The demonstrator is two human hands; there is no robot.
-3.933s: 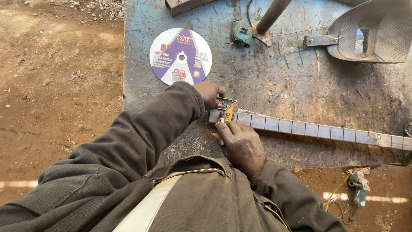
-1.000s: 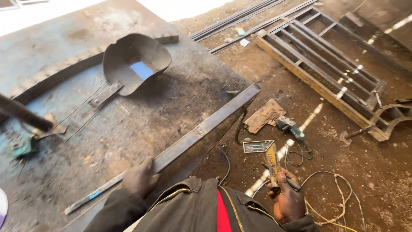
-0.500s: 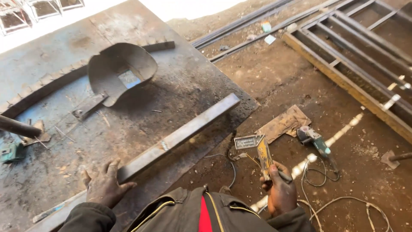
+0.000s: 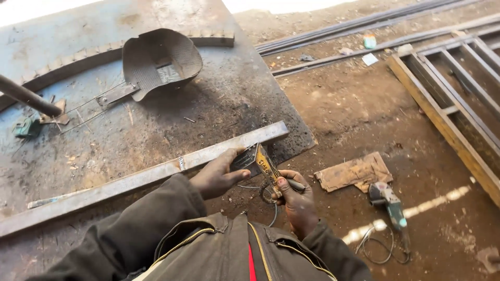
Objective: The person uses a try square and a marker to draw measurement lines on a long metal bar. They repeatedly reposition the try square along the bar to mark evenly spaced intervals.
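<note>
On the far left of the worktop (image 4: 104,140) a dark round bar (image 4: 28,97) comes in from the left edge, with a small green clamp (image 4: 26,126) lying just beside it. Toward the back edge rests a welding mask (image 4: 159,60), face down, its handle pointing left. A long flat steel bar (image 4: 140,177) lies slantwise along the near edge, its right end at the near right corner. The left hand (image 4: 219,174) rests against that bar near the corner, fingers touching the metal blade of a try square (image 4: 255,161) but not closed around it. The right hand (image 4: 297,200) has its grip closed on the square's yellow stock, just off the worktop's near edge. Farther right, on the dirt floor, lie a rusty plate (image 4: 354,171) and a green angle grinder (image 4: 388,205) with its cable
</note>
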